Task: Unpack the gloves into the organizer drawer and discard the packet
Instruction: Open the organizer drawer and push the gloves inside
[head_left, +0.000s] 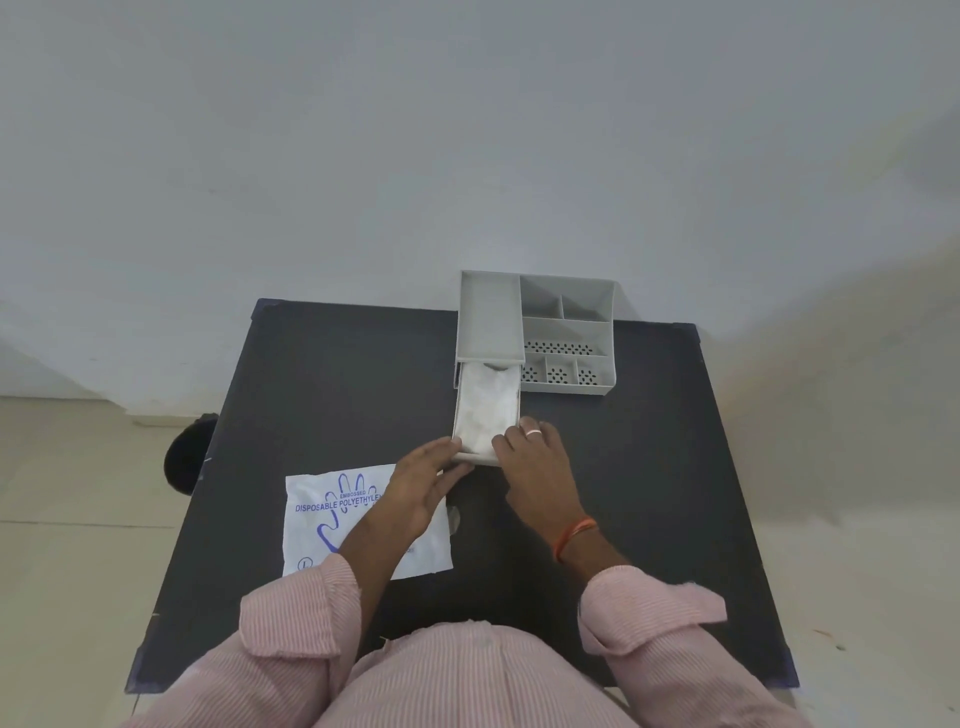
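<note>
On the dark table (322, 374), the grey organizer (566, 332) sits at 12 o'clock, its pulled-out drawer (460, 410) holding the white gloves (485, 410), the flat packet (322, 519) at 9 o'clock, while the left hand (423, 486) and right hand (537, 467), fingers loosely spread, touch the drawer's front, gripping nothing.

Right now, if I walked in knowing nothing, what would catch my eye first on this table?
Probably the two hands, left hand and right hand, meeting at the front of a pulled-out drawer stuffed with crumpled white gloves, mid-table. The drawer slides from a grey organizer at the far edge. Nearer, to the left, a white packet printed with a blue hand lies flat on the black table.
</note>
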